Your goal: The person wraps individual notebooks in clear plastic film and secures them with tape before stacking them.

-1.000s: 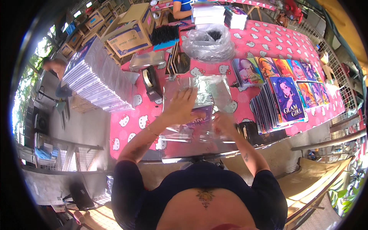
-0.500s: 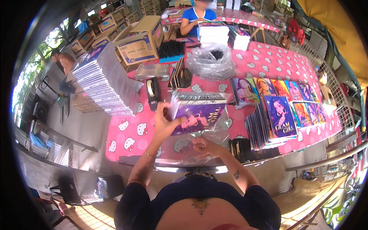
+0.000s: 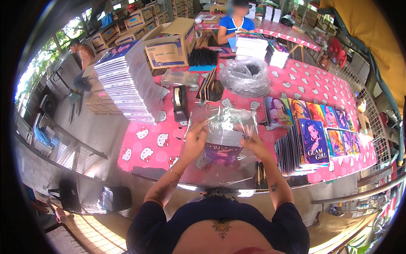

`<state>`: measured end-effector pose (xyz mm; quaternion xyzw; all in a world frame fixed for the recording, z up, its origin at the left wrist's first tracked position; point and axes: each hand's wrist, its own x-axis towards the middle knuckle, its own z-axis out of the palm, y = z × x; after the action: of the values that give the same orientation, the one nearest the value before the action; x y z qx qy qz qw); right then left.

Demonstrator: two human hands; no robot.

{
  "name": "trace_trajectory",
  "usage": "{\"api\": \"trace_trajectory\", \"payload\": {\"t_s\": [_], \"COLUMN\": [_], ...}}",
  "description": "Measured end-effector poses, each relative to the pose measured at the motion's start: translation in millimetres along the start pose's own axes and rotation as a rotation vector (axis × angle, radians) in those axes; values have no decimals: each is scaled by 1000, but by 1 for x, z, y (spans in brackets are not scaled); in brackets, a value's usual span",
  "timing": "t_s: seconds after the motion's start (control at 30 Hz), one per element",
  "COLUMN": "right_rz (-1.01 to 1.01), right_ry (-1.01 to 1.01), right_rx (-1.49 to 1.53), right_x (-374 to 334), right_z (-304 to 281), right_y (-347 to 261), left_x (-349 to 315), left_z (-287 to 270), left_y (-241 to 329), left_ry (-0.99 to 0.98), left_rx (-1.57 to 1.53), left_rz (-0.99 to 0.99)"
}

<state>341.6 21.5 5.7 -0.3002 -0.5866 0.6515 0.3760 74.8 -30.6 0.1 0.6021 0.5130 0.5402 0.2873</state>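
Observation:
In front of me a bundle of purple-covered spiral notebooks point(image 3: 224, 153) lies on the table, with clear plastic film point(image 3: 228, 120) over and around it. My left hand point(image 3: 196, 137) is closed on the film at the bundle's left side. At the right side, my right hand point(image 3: 253, 143) pinches the film too, fingers bent. Glare on the plastic hides part of the notebooks. Just beyond my left hand stands a black tape dispenser point(image 3: 180, 105). To the right of my right hand leans a row of notebooks, a purple one point(image 3: 314, 137) on top.
A tall notebook stack point(image 3: 127, 82) rises at the left, near an open carton point(image 3: 171, 51). A bundle of clear plastic point(image 3: 246, 78) sits mid-table on the pink tablecloth point(image 3: 148, 146). Colourful notebooks point(image 3: 334, 120) lie at the right. Across the table sits a person in blue point(image 3: 235, 27).
The notebook bundle, tilted up in my left hand before, now lies lower, nearer me, under the film. Both hands have moved to its sides and grip the film.

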Motion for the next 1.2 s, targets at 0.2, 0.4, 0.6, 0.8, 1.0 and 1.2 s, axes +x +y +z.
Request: {"api": "trace_trajectory", "payload": {"t_s": [0.2,0.4,0.6,0.8,1.0,1.2], "right_rz": [-449,-597,-501,-408,-350,-336], "right_ry": [261,126,98,45,79,-23], "right_rx": [-626,-1262,-1356,-1295,-1321,-1279], "right_x": [13,12,35,35,40,39], "right_z": [22,100,101,121,135,127], "right_y": [-46,-86,-68,-73,-76,-79], "left_x": [64,122,105,96,73,108], "left_z": [-61,-95,-63,-108,-94,-81], "left_y": [-49,-198,-215,-167,-17,21], "left_ry": [390,328,482,87,-524,-674], "left_rx": [112,-145,-517,1054,-351,-21], "left_rz": [-20,-801,-578,-372,-46,375]}}
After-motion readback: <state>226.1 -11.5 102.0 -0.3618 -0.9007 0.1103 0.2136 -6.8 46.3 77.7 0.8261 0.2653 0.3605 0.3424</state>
